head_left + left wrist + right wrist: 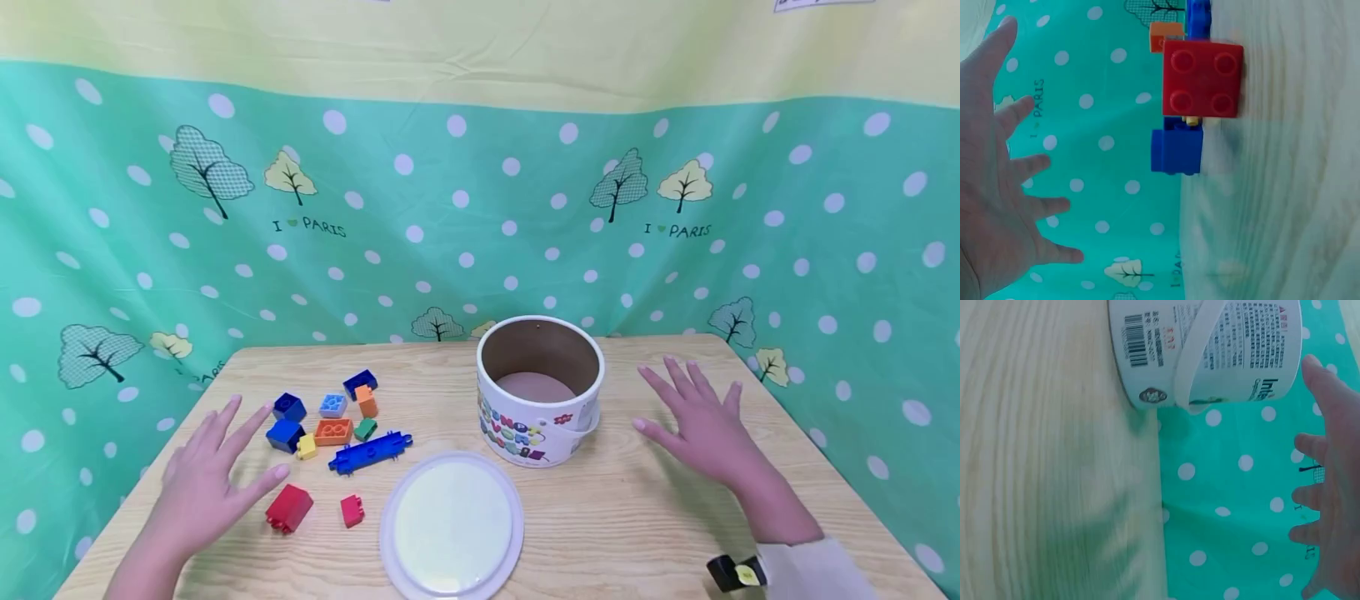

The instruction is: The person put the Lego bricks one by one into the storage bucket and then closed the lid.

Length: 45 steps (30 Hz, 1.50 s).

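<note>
My left hand point(201, 483) hovers with spread fingers at the left of the table, holding nothing. Just beside its thumb lies a red building block point(289, 508), whose four studs face the camera in the left wrist view. Beyond it are blue blocks point(286, 435), a yellow block point(307, 447), an orange block point(333, 432), a green block point(365, 429) and a long blue piece point(371, 452). On the right, my right hand point(701, 425) is raised with fingers apart and nothing in it. Nearest to it stands a white bucket point(536, 417), uncovered, its handle point(1200, 350) hanging down.
A round white lid point(452, 525) lies flat at the front middle of the wooden table point(600, 533). A small red block point(352, 510) sits between lid and left hand. Behind the table hangs a green dotted curtain point(480, 225). A black strap point(735, 573) shows at the right sleeve.
</note>
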Motion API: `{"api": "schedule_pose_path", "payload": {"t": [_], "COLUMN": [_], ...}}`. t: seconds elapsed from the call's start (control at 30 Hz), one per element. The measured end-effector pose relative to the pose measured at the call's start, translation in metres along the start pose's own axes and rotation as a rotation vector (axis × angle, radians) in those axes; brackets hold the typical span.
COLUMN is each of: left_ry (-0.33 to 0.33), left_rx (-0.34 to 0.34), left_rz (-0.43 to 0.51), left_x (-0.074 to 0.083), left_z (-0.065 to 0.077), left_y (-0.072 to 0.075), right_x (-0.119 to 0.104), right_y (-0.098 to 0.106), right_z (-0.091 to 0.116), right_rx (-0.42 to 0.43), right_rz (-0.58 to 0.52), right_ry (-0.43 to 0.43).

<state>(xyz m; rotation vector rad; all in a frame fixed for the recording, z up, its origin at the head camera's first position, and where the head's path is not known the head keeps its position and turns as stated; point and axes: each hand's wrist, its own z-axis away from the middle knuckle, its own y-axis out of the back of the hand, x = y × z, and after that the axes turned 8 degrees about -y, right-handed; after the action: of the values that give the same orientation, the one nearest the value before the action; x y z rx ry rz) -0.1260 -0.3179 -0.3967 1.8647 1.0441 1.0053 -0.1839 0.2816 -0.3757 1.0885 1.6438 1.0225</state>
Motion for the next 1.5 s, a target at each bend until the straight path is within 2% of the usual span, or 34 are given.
{"api": "schedule_pose_path", "payload": {"t": [0.2, 0.47, 0.73, 0.87, 1.2, 1.5], "left_ry": [-0.016, -0.027, -0.041, -0.044, -0.03, 0.009], "left_rx": [0.018, 0.021, 0.015, -0.004, -0.039, -0.071], "left_rz": [0.074, 0.102, 0.15, 0.177, 0.266, 0.267], "left_x": [0.006, 0.007, 0.009, 0.005, -0.008, -0.021], "left_z": [-0.004, -0.01, -0.016, -0.017, -0.018, -0.021], "left_y": [0.005, 0.01, 0.015, 0.013, 0.013, 0.013], "right_x": [-0.01, -0.018, -0.023, -0.022, -0.022, -0.024], "right_y": [0.001, -0.001, -0.01, -0.019, -0.033, -0.033], "right_z": [-0.01, -0.025, -0.036, -0.038, -0.046, -0.052], "right_rx": [-0.035, -0.086, -0.155, -0.164, -0.154, -0.18], "right_rz": [-0.086, -0.251, -0.454, -0.542, -0.771, -0.878], "right_ry": [0.021, 0.054, 0.024, 0.018, 0.081, 0.065]}}
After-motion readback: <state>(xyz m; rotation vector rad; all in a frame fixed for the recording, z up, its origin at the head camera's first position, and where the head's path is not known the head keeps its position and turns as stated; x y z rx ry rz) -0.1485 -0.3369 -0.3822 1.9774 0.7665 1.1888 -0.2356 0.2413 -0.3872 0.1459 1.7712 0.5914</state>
